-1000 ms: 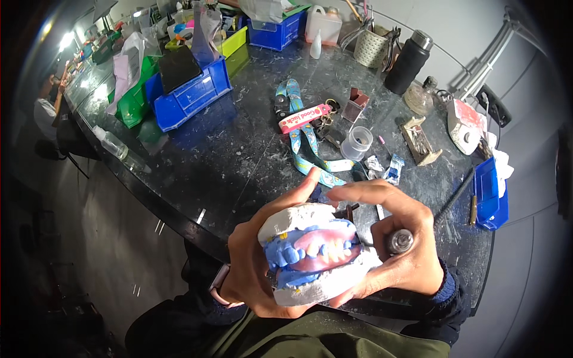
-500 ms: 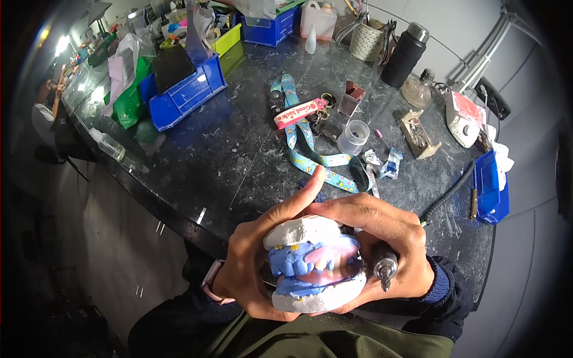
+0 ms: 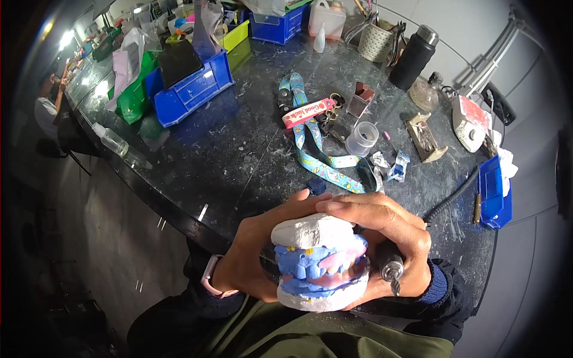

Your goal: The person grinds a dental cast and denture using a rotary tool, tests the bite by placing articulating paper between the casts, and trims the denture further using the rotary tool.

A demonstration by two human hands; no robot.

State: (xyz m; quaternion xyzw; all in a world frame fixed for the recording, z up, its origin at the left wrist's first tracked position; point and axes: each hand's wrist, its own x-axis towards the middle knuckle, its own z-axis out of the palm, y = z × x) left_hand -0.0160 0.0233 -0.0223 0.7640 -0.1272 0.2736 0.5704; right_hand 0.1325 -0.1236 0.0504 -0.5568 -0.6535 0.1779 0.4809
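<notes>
Between both hands, near the bench's front edge, is a dental cast: white plaster top and bottom, blue arches, pink gum and tooth shapes, small yellow bits. My left hand grips its left side, thumb toward the top. My right hand grips its right side, fingers over the upper plaster, and also holds a dark metal rotary handpiece, its bur pointing toward me. A coiled cord runs to the right. A blue lanyard with a pink strap lies beyond the hands.
On the dark bench: blue bins, a green bin, a clear cup, metal bur stand, black flask, white control box, blue tray, bottle. Another person sits at far left.
The cast has turned, showing more of its blue side and upper plaster. My right fingers have closed over its top, and my left thumb has lowered behind it.
</notes>
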